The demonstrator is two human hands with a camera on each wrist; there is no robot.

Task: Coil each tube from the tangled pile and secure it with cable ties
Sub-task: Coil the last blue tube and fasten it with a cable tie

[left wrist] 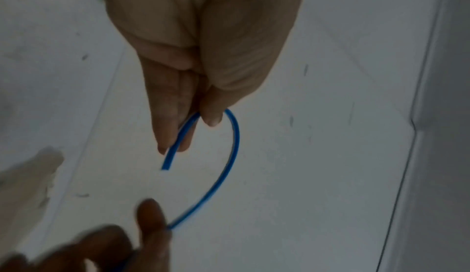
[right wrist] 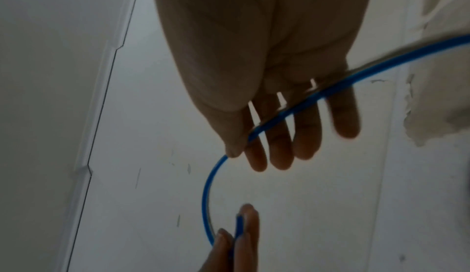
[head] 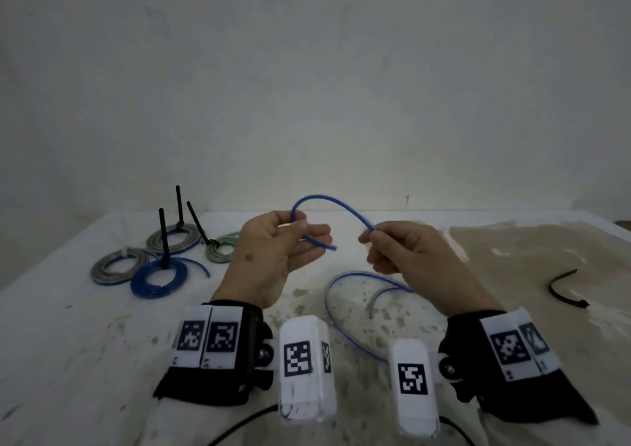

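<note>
A thin blue tube (head: 336, 204) arcs in the air between both hands above the white table. My left hand (head: 300, 237) pinches it near its free end, which pokes out to the right past the fingers (left wrist: 175, 127). My right hand (head: 370, 235) pinches the tube (right wrist: 292, 113) between thumb and forefinger; from there it runs across the other fingers and drops to a loose loop (head: 341, 319) on the table. In the left wrist view the tube (left wrist: 235, 147) curves from the thumb down to the right hand's fingertips (left wrist: 152, 216). A loose black cable tie (head: 563, 290) lies at the right.
Several coiled tubes lie at the left: a blue coil (head: 158, 278), a grey one (head: 114, 268), another grey one (head: 174, 239) and a green one (head: 222, 249), three with black cable tie tails sticking up. A beige stained patch (head: 529, 258) covers the table's right side.
</note>
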